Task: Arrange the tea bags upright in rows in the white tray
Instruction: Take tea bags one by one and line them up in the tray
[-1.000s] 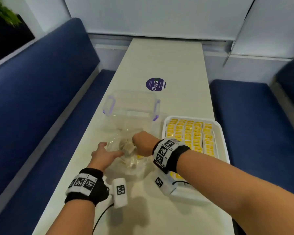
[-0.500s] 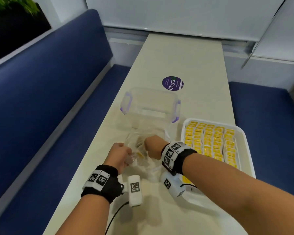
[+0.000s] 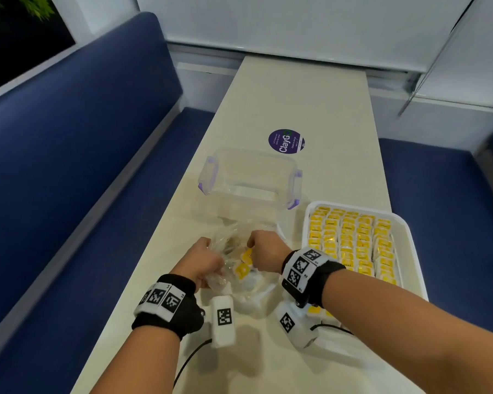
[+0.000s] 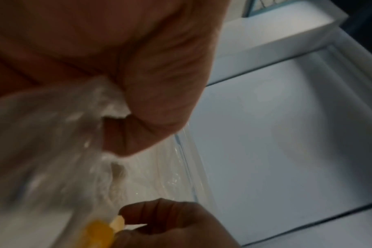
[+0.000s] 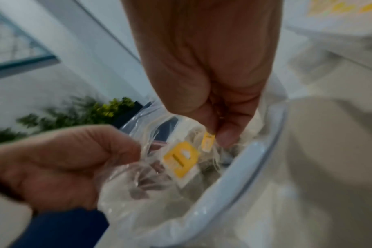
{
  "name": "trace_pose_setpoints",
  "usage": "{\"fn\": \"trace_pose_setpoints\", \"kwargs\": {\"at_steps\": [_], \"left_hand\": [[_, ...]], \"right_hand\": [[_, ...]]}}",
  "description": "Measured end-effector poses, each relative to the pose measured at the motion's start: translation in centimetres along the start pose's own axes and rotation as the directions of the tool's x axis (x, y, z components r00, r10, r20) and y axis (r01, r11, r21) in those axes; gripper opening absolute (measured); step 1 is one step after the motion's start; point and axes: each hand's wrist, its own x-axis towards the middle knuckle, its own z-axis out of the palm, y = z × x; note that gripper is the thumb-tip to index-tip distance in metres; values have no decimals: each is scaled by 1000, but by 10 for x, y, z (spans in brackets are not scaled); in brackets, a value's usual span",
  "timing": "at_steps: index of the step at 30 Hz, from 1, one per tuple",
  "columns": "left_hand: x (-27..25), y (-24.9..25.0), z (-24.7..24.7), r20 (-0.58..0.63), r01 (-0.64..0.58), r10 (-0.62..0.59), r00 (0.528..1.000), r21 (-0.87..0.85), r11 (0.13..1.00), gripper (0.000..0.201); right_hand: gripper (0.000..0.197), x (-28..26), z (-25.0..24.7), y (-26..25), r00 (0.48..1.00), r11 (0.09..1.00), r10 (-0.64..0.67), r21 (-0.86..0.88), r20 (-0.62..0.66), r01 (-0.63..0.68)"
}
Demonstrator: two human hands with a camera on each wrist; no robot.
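- Pinching a small yellow tag between thumb and fingertips, the right hand works at the mouth of a clear plastic bag; whether a tea bag hangs below that tag, the blur does not let one tell.
- Left hand, at 9 o'clock of the right, bunches the bag's film in curled fingers and holds the mouth open.
- Cream counter runs away toward 12 o'clock between two blue benches.
- White tray sits at 3 o'clock of the right hand, near it; yellow tea bags stand in close rows over most of it, and its near end is hidden behind the right forearm.
- Clear tub with purple clips stands at 12 o'clock of the bag, just beside the tray's far left corner.
- Loose tea bag with a yellow label lies tilted inside the bag, just at 7 o'clock of the pinching fingers.
- Judged from here, the right hand is the nearer one to the tray, and the carry goes toward 3 o'clock with nothing standing between but the bag's own crumpled rim.
- Purple round sticker lies beyond the tub, out of the way.
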Motion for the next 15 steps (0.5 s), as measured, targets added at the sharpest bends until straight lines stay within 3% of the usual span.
{"fn": "trace_pose_setpoints", "kwargs": {"at_steps": [1,5,9,11,15], "left_hand": [[-2,2,1,25,5,-6,1000,42,999,40],[4,6,2,39,6,-8,999,45,999,40],[11,10,4,106,-66,67,992,-11,998,61],[14,12,5,139,-105,110,984,-46,993,74],[23,12,6,179,-88,113,977,-147,985,55]], "right_hand": [[16,1,0,-2,1000,998,7,-61,1,-7],[11,14,13,-1,996,986,88,-140,-4,-88],[59,25,21,1,988,988,153,-24,-20,-154],[72,30,23,0,985,985,171,17,-15,-171],[83,38,27,-3,982,981,181,56,45,-183]]}}
